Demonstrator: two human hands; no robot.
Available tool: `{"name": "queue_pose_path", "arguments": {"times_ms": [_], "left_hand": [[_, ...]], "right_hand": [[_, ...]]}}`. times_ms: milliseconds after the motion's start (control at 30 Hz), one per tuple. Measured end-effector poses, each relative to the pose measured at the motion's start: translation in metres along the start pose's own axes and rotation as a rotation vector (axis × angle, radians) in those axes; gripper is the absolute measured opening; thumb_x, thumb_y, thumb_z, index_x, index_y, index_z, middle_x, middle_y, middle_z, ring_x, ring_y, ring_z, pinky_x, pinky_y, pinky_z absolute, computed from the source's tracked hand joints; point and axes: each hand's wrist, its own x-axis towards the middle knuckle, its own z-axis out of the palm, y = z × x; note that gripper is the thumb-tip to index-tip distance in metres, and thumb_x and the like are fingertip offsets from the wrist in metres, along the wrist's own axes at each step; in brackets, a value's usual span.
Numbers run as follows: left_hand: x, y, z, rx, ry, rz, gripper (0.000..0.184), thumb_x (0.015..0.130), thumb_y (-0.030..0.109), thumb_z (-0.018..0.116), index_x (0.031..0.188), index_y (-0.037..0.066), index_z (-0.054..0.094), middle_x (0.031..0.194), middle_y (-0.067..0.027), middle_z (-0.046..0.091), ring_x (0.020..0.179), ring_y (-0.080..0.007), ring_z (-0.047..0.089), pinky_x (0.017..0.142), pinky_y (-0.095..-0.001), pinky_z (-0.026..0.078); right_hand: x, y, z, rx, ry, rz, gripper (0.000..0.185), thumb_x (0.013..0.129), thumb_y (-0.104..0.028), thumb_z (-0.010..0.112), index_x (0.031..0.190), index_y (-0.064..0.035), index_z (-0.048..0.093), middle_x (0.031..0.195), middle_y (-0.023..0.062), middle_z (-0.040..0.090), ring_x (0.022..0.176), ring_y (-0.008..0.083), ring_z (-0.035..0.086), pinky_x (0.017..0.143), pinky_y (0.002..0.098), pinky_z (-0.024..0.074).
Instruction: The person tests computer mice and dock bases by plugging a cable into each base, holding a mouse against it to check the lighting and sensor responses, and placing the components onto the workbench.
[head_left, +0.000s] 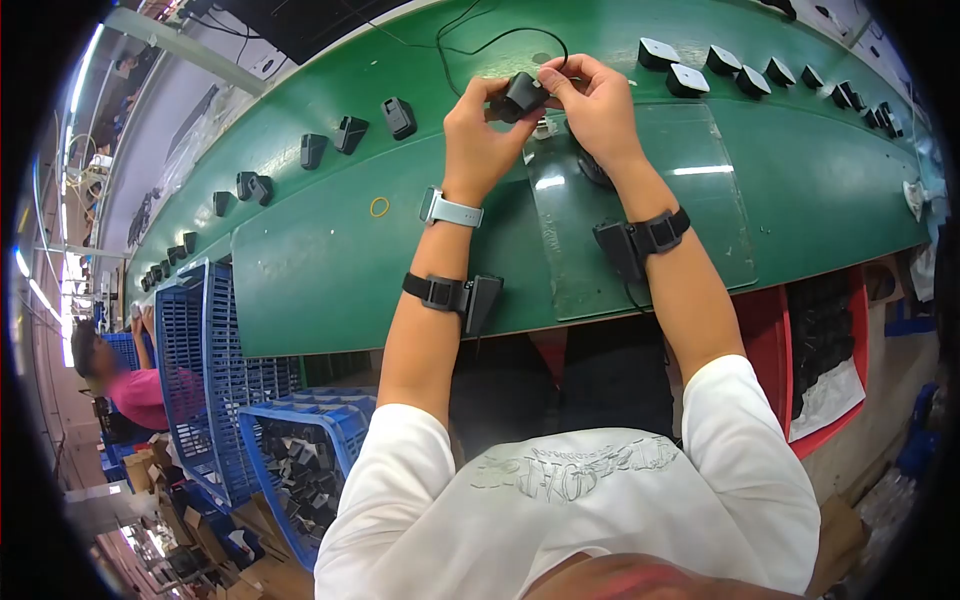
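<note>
Both hands meet near the far side of the green table. My left hand (pixel 487 137) is wrapped round a small black device (pixel 524 96). The fingers of my right hand (pixel 597 108) pinch the end of a black cable (pixel 500 38) at the device's right side. The cable loops up behind the hands. Partly hidden under my right wrist lies another dark object (pixel 592 168). A watch (pixel 449 210) is on my left wrist, and black strapped units sit on both forearms.
Black devices (pixel 398 118) stand along the belt on the left, white-topped ones (pixel 688 80) on the right. A yellow rubber band (pixel 379 207) lies on the green table (pixel 330 270). Blue crates (pixel 300 405) and a person in pink (pixel 150 395) are at left, a red bin (pixel 835 430) at right.
</note>
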Motion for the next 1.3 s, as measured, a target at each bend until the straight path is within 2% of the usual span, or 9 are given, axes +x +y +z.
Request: {"name": "queue_pose_path", "arguments": {"times_ms": [267, 567, 667, 800, 900, 1033, 1133, 1167, 1300], "left_hand": [[-0.011, -0.012, -0.006, 0.215, 0.087, 0.275, 0.046, 0.070, 0.009, 0.085, 0.110, 0.001, 0.063, 0.108, -0.0171, 0.071, 0.097, -0.0360, 0.070, 0.084, -0.0401, 0.058], [-0.015, -0.018, -0.005, 0.140, 0.100, 0.252, 0.048, 0.068, 0.007, 0.085, 0.111, 0.003, 0.064, 0.110, -0.0169, 0.071, 0.099, -0.0347, 0.070, 0.086, -0.0399, 0.058], [-0.012, -0.005, -0.004, 0.102, 0.116, 0.105, 0.051, 0.064, 0.009, 0.087, 0.110, 0.003, 0.065, 0.102, -0.0158, 0.070, 0.092, -0.0346, 0.070, 0.082, -0.0393, 0.058], [-0.008, -0.030, -0.015, 0.090, 0.279, -0.062, 0.055, 0.063, 0.010, 0.088, 0.112, 0.002, 0.064, 0.096, -0.0134, 0.068, 0.083, -0.0286, 0.068, 0.077, -0.0374, 0.057], [-0.003, -0.038, -0.023, -0.678, 0.218, -0.434, 0.048, 0.081, 0.015, 0.083, 0.118, 0.004, 0.055, 0.097, -0.0122, 0.063, 0.080, -0.0260, 0.066, 0.066, -0.0378, 0.054], [-0.002, -0.032, -0.035, -0.792, 0.108, -0.578, 0.033, 0.095, 0.020, 0.069, 0.118, 0.005, 0.051, 0.101, -0.0137, 0.063, 0.078, -0.0232, 0.064, 0.061, -0.0348, 0.051], [-0.001, -0.039, -0.035, -1.595, -0.096, -0.644, 0.040, 0.105, 0.038, 0.042, 0.124, 0.003, 0.048, 0.109, -0.0216, 0.058, 0.086, -0.0362, 0.065, 0.071, -0.0482, 0.055], [0.000, -0.033, -0.032, -1.602, -0.108, -0.646, 0.040, 0.105, 0.038, 0.042, 0.124, 0.003, 0.048, 0.109, -0.0216, 0.058, 0.086, -0.0362, 0.065, 0.071, -0.0482, 0.055], [-0.003, -0.004, -0.029, -1.375, -0.126, -0.644, 0.036, 0.103, 0.024, 0.049, 0.131, 0.002, 0.047, 0.115, -0.0218, 0.059, 0.094, -0.0375, 0.067, 0.081, -0.0492, 0.058]], "right_hand": [[-0.002, 0.001, 0.001, -0.205, -0.041, 0.020, 0.014, 0.092, -0.011, 0.074, 0.099, 0.0013, 0.072, 0.092, 0.0056, 0.073, 0.087, 0.0104, 0.068, 0.079, 0.0271, 0.0562], [0.002, -0.005, -0.003, -0.335, -0.115, 0.008, 0.014, 0.093, -0.015, 0.074, 0.095, -0.0009, 0.074, 0.084, 0.0000, 0.073, 0.081, 0.0058, 0.063, 0.076, 0.0213, 0.0474], [0.001, -0.010, -0.004, -0.471, -0.171, -0.015, 0.026, 0.089, -0.022, 0.078, 0.106, -0.0038, 0.072, 0.093, 0.0036, 0.072, 0.088, 0.0102, 0.064, 0.076, 0.0242, 0.0488], [-0.020, -0.018, -0.025, -1.190, -0.356, -0.222, 0.064, 0.076, -0.029, 0.085, 0.132, -0.0114, 0.059, 0.129, 0.0129, 0.059, 0.116, 0.0266, 0.058, 0.093, 0.0369, 0.0497], [-0.025, -0.033, -0.027, -1.502, -0.530, 0.047, 0.073, 0.076, -0.025, 0.082, 0.141, -0.0130, 0.052, 0.145, 0.0139, 0.047, 0.131, 0.0344, 0.049, 0.109, 0.0436, 0.0422], [0.000, -0.012, -0.041, -1.216, -0.480, -0.069, 0.060, 0.082, -0.018, 0.076, 0.138, -0.0106, 0.057, 0.134, 0.0125, 0.058, 0.121, 0.0306, 0.057, 0.103, 0.0372, 0.0464], [0.006, -0.008, -0.034, -0.673, -0.342, 0.009, 0.047, 0.086, -0.015, 0.070, 0.132, -0.0077, 0.061, 0.127, 0.0122, 0.063, 0.109, 0.0252, 0.064, 0.096, 0.0326, 0.0498], [0.007, -0.011, -0.023, -0.266, -0.254, 0.151, 0.040, 0.089, -0.014, 0.068, 0.128, -0.0062, 0.063, 0.123, 0.0121, 0.066, 0.102, 0.0223, 0.067, 0.092, 0.0308, 0.0514], [0.004, -0.005, -0.005, 0.165, -0.130, 0.043, 0.042, 0.094, -0.014, 0.049, 0.133, 0.0018, 0.053, 0.124, 0.0182, 0.064, 0.107, 0.0251, 0.068, 0.089, 0.0314, 0.0562]]}}
